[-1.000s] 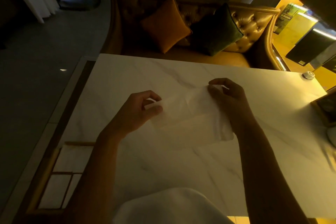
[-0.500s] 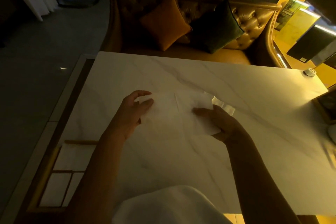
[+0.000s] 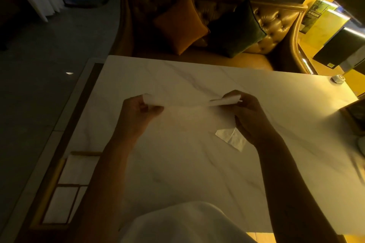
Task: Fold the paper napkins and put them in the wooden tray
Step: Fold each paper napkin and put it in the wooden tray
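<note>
A thin white paper napkin (image 3: 189,114) hangs stretched between my two hands above the middle of the marble table (image 3: 197,173). My left hand (image 3: 138,112) pinches its left top corner. My right hand (image 3: 250,116) pinches the right top corner, where the edge is doubled over. The napkin's lower right corner (image 3: 231,138) droops near my right wrist. The wooden tray (image 3: 51,189) lies at the table's near left corner and holds folded white napkins (image 3: 79,167) in its compartments.
A leather sofa (image 3: 266,31) with an orange cushion (image 3: 181,23) and a dark green cushion (image 3: 237,27) stands behind the table. A small white round object (image 3: 338,79) sits at the far right corner. A dark framed object (image 3: 355,112) lies at the right edge.
The napkin lay flat on the table under both hands half a second ago. Now both hands have lifted it by its top corners and pulled it taut above the table.
</note>
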